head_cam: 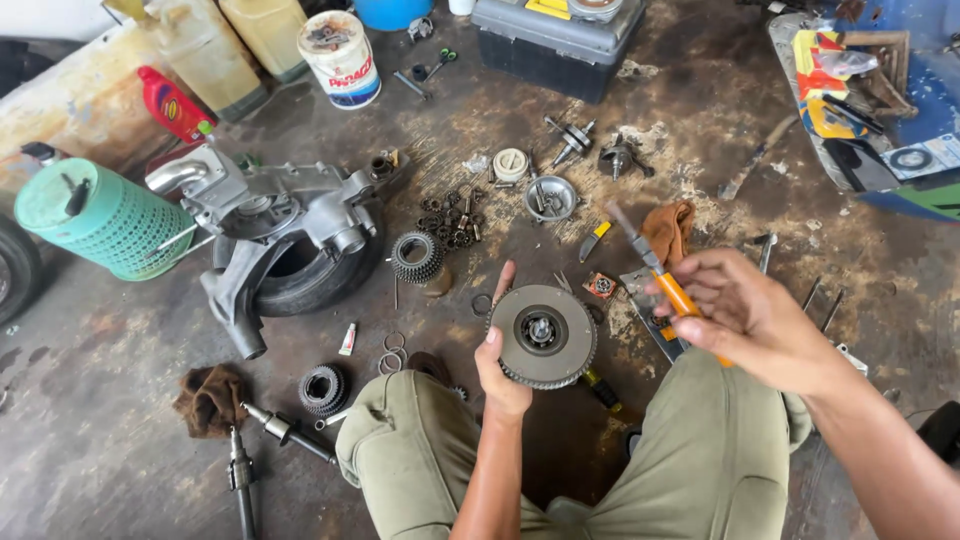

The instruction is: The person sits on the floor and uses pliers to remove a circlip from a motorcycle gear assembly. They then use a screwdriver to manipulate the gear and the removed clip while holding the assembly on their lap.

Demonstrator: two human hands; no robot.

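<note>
Head view. Left hand (503, 365) grips a round toothed clutch disc (543, 335) by its lower left rim, holding it up flat-on above the knees, over the floor (100, 420). Right hand (745, 315) is closed around an orange-handled screwdriver (655, 270), its shaft pointing up and left, just right of the disc and not touching it. An engine casing (270, 200) rests on a tyre (310, 275) further left; loose gears (417, 256) lie between.

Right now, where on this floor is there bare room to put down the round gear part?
Bare floor lies left of the brown rag, below the green basket. Another patch is right of the orange cloth. Around the small rings and gears beyond the left hand it is crowded.
</note>
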